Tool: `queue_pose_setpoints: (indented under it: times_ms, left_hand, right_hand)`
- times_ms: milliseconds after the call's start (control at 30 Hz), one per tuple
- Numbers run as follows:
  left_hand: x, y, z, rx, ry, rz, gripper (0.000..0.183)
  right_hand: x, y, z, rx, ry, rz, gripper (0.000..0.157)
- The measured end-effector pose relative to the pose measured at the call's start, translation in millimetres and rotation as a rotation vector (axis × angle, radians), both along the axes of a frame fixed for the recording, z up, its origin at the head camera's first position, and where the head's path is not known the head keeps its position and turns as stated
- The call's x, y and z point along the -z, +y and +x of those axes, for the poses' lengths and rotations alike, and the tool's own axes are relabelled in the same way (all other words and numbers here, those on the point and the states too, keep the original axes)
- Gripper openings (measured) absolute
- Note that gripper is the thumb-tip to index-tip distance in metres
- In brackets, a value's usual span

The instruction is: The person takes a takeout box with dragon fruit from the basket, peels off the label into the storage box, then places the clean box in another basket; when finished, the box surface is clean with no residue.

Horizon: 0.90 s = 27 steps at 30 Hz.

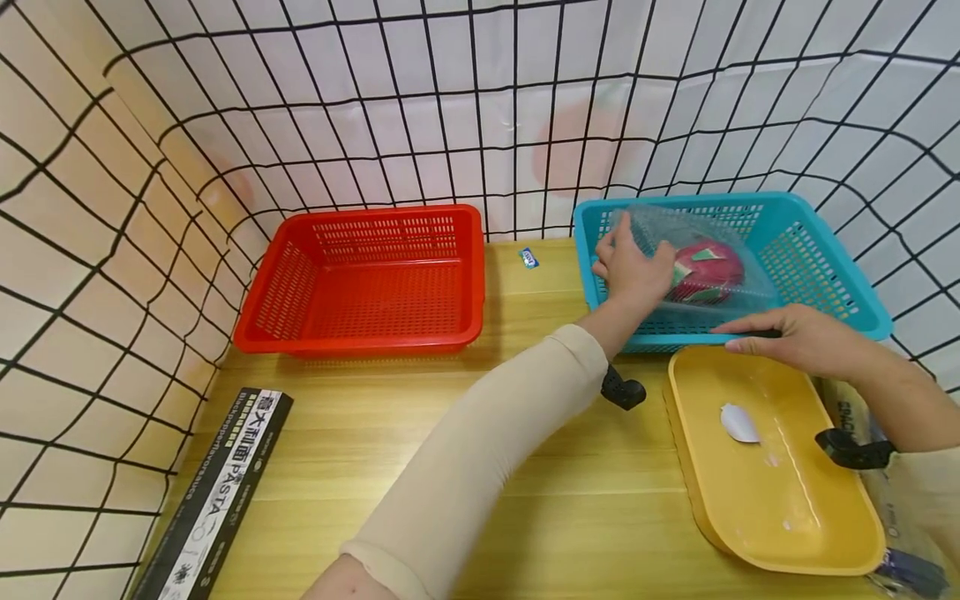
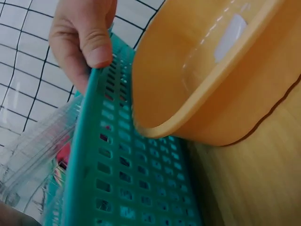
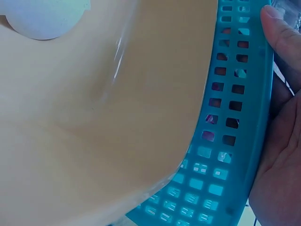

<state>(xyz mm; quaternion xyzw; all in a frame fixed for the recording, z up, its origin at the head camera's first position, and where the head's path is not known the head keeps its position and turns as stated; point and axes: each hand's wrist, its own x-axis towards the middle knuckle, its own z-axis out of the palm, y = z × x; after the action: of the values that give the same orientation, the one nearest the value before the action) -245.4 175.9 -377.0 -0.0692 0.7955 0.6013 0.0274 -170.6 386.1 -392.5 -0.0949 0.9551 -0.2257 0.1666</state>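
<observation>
A clear plastic bag (image 1: 753, 279) lies in the blue basket (image 1: 840, 267), around a round red thing with green, pale-edged patches (image 1: 712, 271), like a dragon fruit. My left hand (image 1: 637, 267) reaches over the bag's left end, its index finger extended and thumb spread apart on the plastic. Only a sliver of that hand shows in the left wrist view. At the basket's near side my right hand (image 1: 817, 337) grips the rim, with the thumb (image 2: 99, 54) on the outer face. Its other fingers go behind the rim and are partly hidden.
A yellow tub (image 1: 780, 500) with a white paper piece (image 1: 740, 423) inside stands against the blue basket's near side. Further left are a red basket (image 1: 360, 346), a small blue packet (image 1: 528, 258) and a long black pasta box (image 1: 217, 500). Black wire mesh (image 1: 517, 87) surrounds the table.
</observation>
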Motion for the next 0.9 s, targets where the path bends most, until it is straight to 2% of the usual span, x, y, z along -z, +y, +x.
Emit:
queue_pose_setpoints:
  times_ms: [133,233,333,433,500,600,700,900]
  left_hand:
    - [-1.3,-2.9,-2.5,0.052,0.021,-0.008,0.068]
    - [-3.5,-3.4,-5.0,0.131,0.01,-0.057,0.069]
    - [-5.5,-3.5,-6.1,0.251,-0.03,-0.146,0.075]
    - [-6.5,-5.0,-4.7,0.36,-0.072,-0.275,0.081]
    - [-7.9,-7.0,-3.8,0.409,-0.048,-0.363,0.085]
    - [-13.0,-11.7,-3.2,0.441,0.045,-0.476,0.089]
    - [-20.3,-16.3,-2.9,0.455,0.126,-0.546,0.092]
    - [-22.8,-32.1,-1.4,0.474,0.178,-0.659,0.097]
  right_hand:
    - [0.3,-0.7,-0.4,0.005,-0.003,0.007,0.038]
    - [-0.3,-1.1,-0.5,0.007,-0.004,0.006,0.04]
    - [-0.9,-0.9,0.1,0.012,-0.004,0.005,0.04]
    - [-0.9,-0.5,0.5,0.02,-0.007,0.006,0.041]
    - [-0.6,0.0,0.1,0.022,-0.007,0.003,0.042]
    - [0.2,1.0,-1.4,0.022,-0.006,-0.002,0.042]
    - [0.2,2.5,-3.0,0.021,-0.007,-0.001,0.042]
    - [2.3,2.8,-4.9,0.016,-0.008,0.014,0.043]
